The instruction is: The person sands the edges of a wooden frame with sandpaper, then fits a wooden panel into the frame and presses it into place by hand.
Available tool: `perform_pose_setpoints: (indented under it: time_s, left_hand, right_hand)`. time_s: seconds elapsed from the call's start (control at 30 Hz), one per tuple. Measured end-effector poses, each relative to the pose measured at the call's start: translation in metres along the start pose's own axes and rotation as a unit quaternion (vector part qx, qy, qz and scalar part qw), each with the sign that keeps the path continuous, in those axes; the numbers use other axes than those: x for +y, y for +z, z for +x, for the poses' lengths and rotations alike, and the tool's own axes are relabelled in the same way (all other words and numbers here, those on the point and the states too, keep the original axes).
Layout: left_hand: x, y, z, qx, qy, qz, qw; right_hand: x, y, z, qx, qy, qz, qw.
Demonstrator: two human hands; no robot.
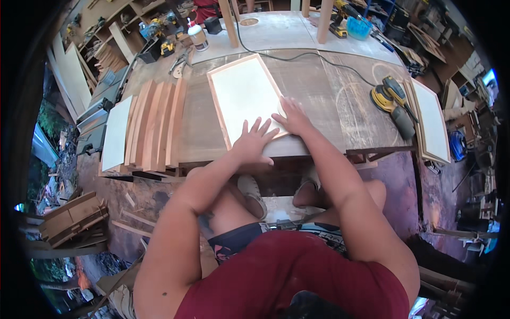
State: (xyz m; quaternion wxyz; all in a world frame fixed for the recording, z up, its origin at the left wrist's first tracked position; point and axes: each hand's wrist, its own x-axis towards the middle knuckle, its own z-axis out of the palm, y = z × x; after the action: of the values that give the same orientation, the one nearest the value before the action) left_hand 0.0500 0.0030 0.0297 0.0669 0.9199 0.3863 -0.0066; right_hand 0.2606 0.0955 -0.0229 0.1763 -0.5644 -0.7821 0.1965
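A framed panel (243, 87) with a pale flat face and a thin light-brown wooden border lies at an angle on the workbench in front of me. My left hand (254, 142) rests over its near edge, fingers spread on the pale face and thumb pointing right. At the panel's right edge, near the closest corner, my right hand (294, 118) lies with thumb and forefinger apart. A small pale patch shows between those two fingers; I cannot make out whether it is a separate thing. Neither hand appears to grasp anything.
Wooden strips (154, 125) stand in a row at the left, beside a white panel (117, 133). A yellow and black sander (392, 101) sits at the right, its cord (308, 53) crossing the bench (319, 125). Farther back stand a glue bottle (197, 35) and a blue bowl (359, 28).
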Motion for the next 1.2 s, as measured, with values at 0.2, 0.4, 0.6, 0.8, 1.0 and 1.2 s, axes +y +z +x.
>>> perform_pose_setpoints:
  time_s: [0.2, 0.4, 0.6, 0.8, 1.0, 1.2]
  left_hand:
    - [0.021, 0.009, 0.003, 0.037, -0.083, 0.019, 0.996]
    - [0.012, 0.003, 0.004, 0.019, -0.049, 0.013, 0.999]
    - [0.008, 0.000, 0.004, 0.019, -0.038, 0.009, 0.999]
    - [0.011, 0.005, 0.006, 0.029, -0.057, -0.017, 0.998]
    - [0.010, 0.007, 0.008, 0.003, -0.051, 0.003, 0.999]
    - [0.011, 0.004, 0.009, 0.010, -0.046, 0.008, 0.999]
  right_hand:
    - [-0.010, -0.012, -0.019, -0.001, -0.016, 0.011, 1.000]
    - [-0.003, -0.017, -0.049, -0.053, -0.010, -0.040, 0.998]
    - [-0.018, -0.004, 0.086, -0.027, -0.006, -0.035, 0.999]
    - [-0.022, -0.007, 0.088, -0.004, -0.034, 0.008, 0.999]
    - [-0.006, -0.025, -0.044, -0.048, -0.040, -0.068, 0.996]
    - [-0.007, -0.008, 0.027, -0.012, -0.033, -0.042, 0.999]
